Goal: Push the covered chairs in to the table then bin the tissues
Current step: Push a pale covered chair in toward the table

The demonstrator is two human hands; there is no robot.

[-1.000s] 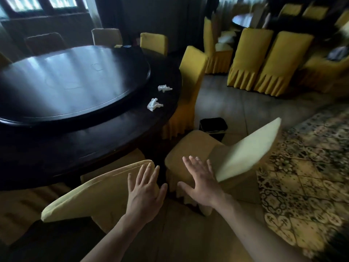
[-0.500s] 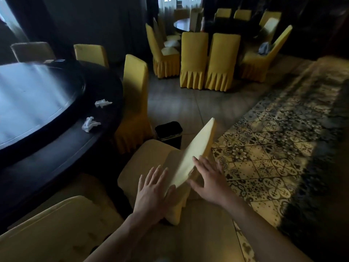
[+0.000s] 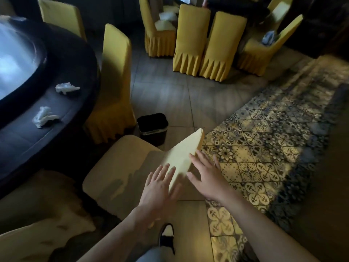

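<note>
Both hands lie flat with straight fingers, clamped on nothing. The left hand (image 3: 159, 183) presses the near face of the chair (image 3: 132, 167) back, the right hand (image 3: 204, 175) its outer side, so the pair can likely steer the chair as well as shove it. Its seat points at the table (image 3: 62, 118) but is not yet tucked under. Two tissues (image 3: 43, 114) wait on the table's edge, near the bin (image 3: 153, 127) on the floor just past the chair.
</note>
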